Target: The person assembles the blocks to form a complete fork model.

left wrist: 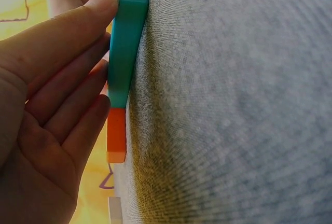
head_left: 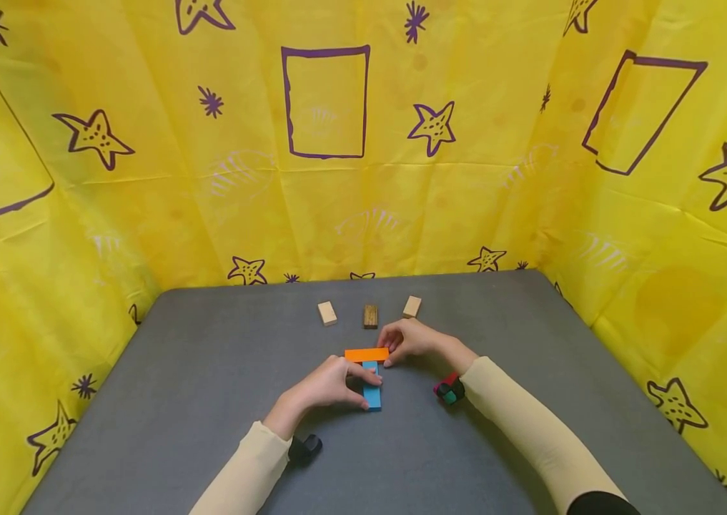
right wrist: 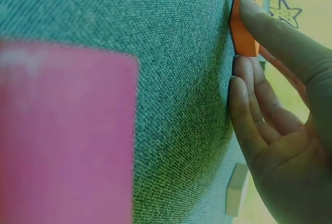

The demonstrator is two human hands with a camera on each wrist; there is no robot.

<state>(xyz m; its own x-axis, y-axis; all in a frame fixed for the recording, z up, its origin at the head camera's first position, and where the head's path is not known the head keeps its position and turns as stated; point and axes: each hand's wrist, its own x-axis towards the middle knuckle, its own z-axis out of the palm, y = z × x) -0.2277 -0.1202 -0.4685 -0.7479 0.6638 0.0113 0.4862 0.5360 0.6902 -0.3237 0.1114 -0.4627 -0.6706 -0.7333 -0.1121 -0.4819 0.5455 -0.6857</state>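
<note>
A blue block (head_left: 372, 397) lies lengthwise on the grey table. Its far end meets an orange block (head_left: 363, 355) that lies crosswise, so the two form a T. My left hand (head_left: 327, 383) holds the blue block, its thumb at the near end and its fingers over the block. In the left wrist view, the thumb rests on an edge of the blue block (left wrist: 124, 53). My right hand (head_left: 416, 339) pinches the right end of the orange block, with its thumb on the near side of the orange block (right wrist: 244, 32) in the right wrist view.
Beyond the hands lie a pale wooden block (head_left: 327, 313), a dark brown wooden block (head_left: 371, 316) and another pale block (head_left: 412, 307). The grey table (head_left: 221, 372) meets yellow patterned curtains (head_left: 337, 200) at the back and sides.
</note>
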